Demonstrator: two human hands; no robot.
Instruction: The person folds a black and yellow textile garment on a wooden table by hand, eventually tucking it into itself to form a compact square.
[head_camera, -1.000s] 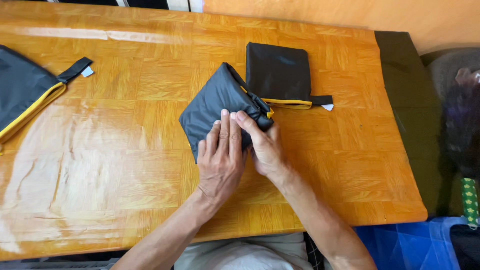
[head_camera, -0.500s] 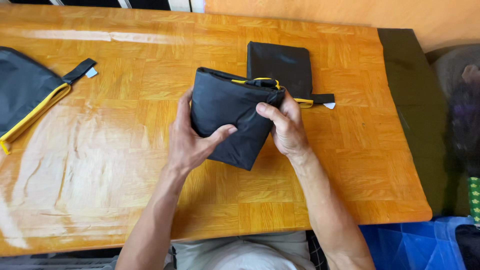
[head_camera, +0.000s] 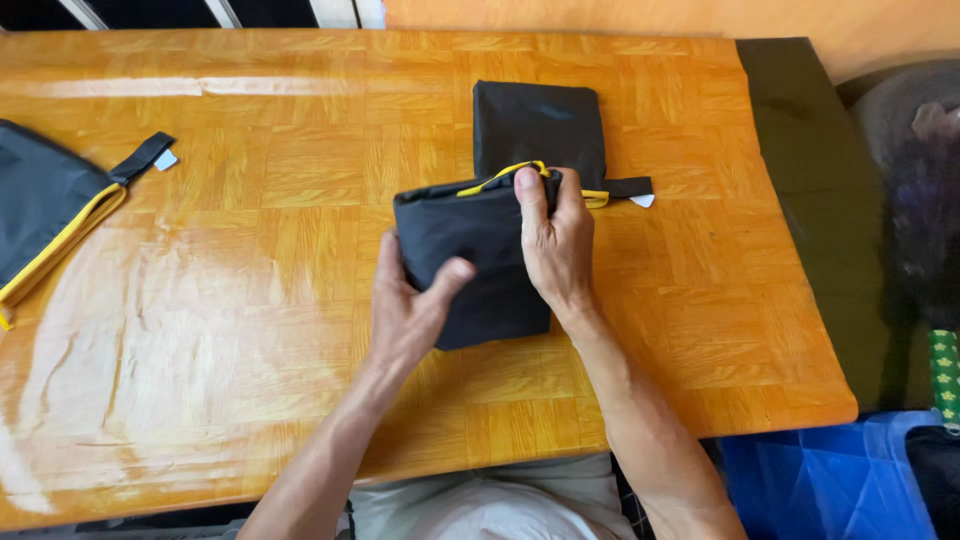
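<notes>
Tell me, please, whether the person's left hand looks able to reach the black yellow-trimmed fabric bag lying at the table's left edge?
Probably yes: the wooden tabletop between the left hand and that black yellow-trimmed bag is bare, though the hand now grips the folded black fabric pouch.

The wooden table lay open across its wide left-centre stretch and along the near edge, giving a hand free passage there. Just behind the folded black pouch, which the left hand and right hand gripped, a second flat black pouch with a strap blocked the way straight ahead. At the far left edge another black, yellow-trimmed bag narrowed that side, while a dark cloth covered the table's right end.
</notes>
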